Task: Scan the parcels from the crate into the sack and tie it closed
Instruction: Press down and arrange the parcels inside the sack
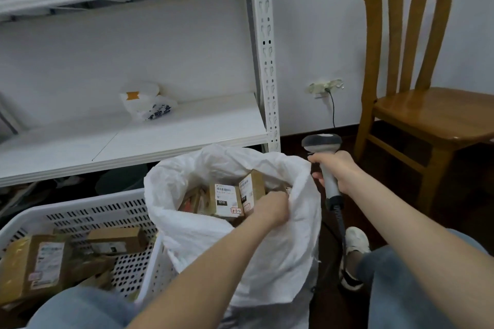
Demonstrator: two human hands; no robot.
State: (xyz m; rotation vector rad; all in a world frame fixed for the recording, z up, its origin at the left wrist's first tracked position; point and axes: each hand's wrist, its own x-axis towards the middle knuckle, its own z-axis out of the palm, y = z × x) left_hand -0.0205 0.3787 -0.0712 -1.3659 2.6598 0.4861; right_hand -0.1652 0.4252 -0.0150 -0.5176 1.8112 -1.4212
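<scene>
My left hand (270, 208) is clenched on the sack (240, 243) rim mid-frame, probably holding its mouth open, right hand (335, 171) grips the scanner (322, 141) parked aside, parcels (45, 259) sit in the crate (80, 215) lower left.

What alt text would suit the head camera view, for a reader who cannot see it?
A person's left hand grips the rim of an open white sack holding labelled parcels, while the right hand holds a barcode scanner beside it. At the left, other parcels lie in a white crate.
</scene>
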